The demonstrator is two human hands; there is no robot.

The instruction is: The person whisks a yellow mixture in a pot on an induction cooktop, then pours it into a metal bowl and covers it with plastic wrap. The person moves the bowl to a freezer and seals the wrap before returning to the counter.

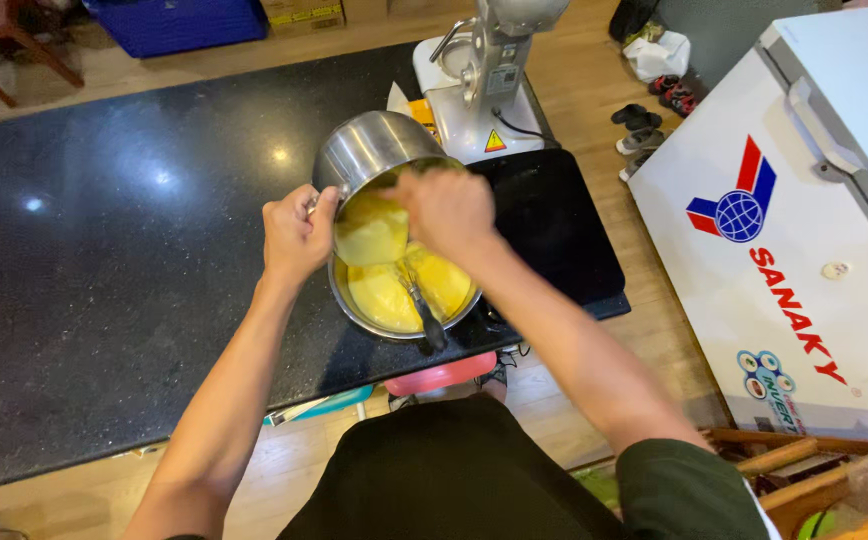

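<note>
My left hand [296,236] grips the handle of a shiny steel saucepan [369,150], which is tipped over a steel mixing bowl [352,306]. Thick yellow batter [372,230] pours from the pan into the yellow mix [384,292] in the bowl. My right hand [444,208] reaches inside the pan's mouth with closed fingers; what it holds is hidden. A whisk with a dark handle [424,315] leans in the bowl. The bowl sits at the near edge of the black countertop [104,260].
A black induction hob [564,235] lies right of the bowl. A white stand mixer [484,80] stands behind it. A white chest freezer [804,230] fills the right side. Pink and teal stools [434,378] sit under the counter edge. Shoes lie on the wooden floor.
</note>
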